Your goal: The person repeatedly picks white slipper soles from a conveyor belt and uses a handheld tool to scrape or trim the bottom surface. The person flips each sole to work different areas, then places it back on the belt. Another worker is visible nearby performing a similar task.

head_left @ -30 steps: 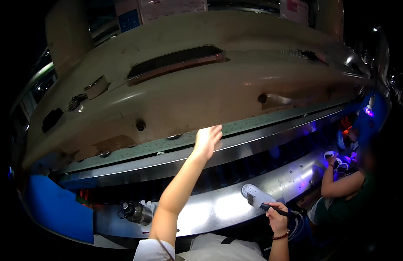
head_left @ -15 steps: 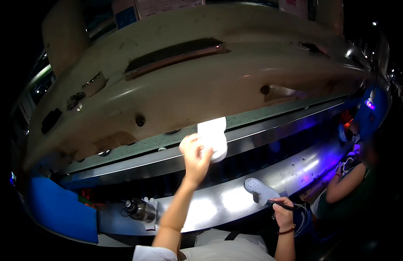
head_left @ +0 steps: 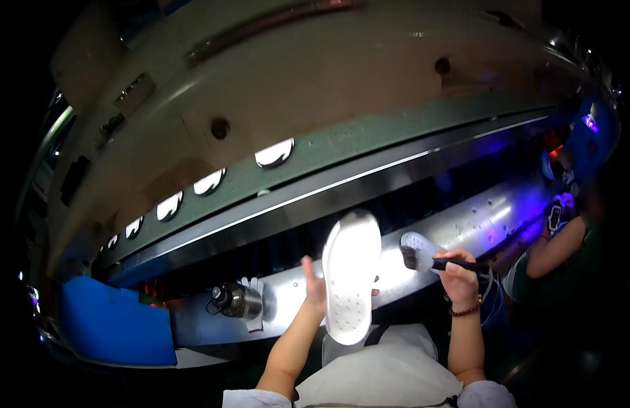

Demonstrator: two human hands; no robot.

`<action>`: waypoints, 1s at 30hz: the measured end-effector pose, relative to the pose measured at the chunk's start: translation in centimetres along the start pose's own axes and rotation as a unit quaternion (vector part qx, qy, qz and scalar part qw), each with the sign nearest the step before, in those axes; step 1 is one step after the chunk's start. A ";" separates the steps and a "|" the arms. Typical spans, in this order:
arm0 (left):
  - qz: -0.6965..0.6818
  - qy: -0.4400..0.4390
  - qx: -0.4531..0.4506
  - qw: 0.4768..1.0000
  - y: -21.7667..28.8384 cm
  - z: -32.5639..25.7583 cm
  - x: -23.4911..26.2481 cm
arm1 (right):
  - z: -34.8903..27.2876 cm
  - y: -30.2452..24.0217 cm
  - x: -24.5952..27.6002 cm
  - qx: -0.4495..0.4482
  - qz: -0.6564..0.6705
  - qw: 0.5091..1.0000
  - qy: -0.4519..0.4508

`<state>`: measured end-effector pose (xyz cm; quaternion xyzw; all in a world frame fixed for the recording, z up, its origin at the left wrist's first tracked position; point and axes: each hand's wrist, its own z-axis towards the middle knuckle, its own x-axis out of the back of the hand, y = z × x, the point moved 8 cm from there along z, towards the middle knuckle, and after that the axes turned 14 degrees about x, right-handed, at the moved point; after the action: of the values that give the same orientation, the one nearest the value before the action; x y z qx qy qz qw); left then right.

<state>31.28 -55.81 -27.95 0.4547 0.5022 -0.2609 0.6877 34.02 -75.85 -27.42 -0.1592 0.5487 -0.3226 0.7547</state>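
A white shoe sole (head_left: 352, 275) is held upright in front of my body by my left hand (head_left: 316, 291). The thumb stands along its left edge and fingertips show at its right edge; the other fingers are hidden behind it. My right hand (head_left: 459, 284) grips the black handle of a brush (head_left: 441, 262). Its dark bristles point left, toward the held sole but apart from it. Behind the brush, another pale sole (head_left: 418, 241) with a dotted surface lies on the metal ledge, partly covered by the brush.
White sole ends (head_left: 274, 154) stick out in a row along the green conveyor belt (head_left: 342, 141) under the machine hood (head_left: 328, 78). A dark bottle (head_left: 237, 301) stands on the metal ledge (head_left: 286, 299) beside pale gloves. Another person's arm (head_left: 547, 255) is at the right.
My left hand has brought the white sole from the belt's edge down toward my body. My right hand with the brush has risen slightly. The view has shifted, showing more of the belt.
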 end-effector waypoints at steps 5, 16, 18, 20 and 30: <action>-0.009 0.155 0.038 0.987 -3.1 1.6 4.1 | -0.3 2.8 -1.9 -0.084 -0.075 0.993 -0.028; 0.005 0.350 -0.114 0.930 -2.2 2.3 5.5 | 2.7 5.5 -5.5 -0.002 -0.362 0.929 -0.078; 0.004 0.390 -0.120 0.913 -1.3 1.7 4.7 | 1.9 3.7 -10.4 0.179 -0.522 0.807 -0.213; 0.029 0.382 -0.200 0.902 0.9 0.1 6.3 | -0.1 4.6 -11.0 0.143 -0.524 0.799 -0.258; -0.027 0.217 -0.095 0.971 -0.8 0.8 1.8 | 2.1 1.0 -10.0 -0.011 -0.315 0.932 -0.182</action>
<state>31.61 -56.68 -29.83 0.4195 0.6741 -0.1251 0.5950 34.42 -68.72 -19.99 -0.3883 0.3272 -0.5026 0.6996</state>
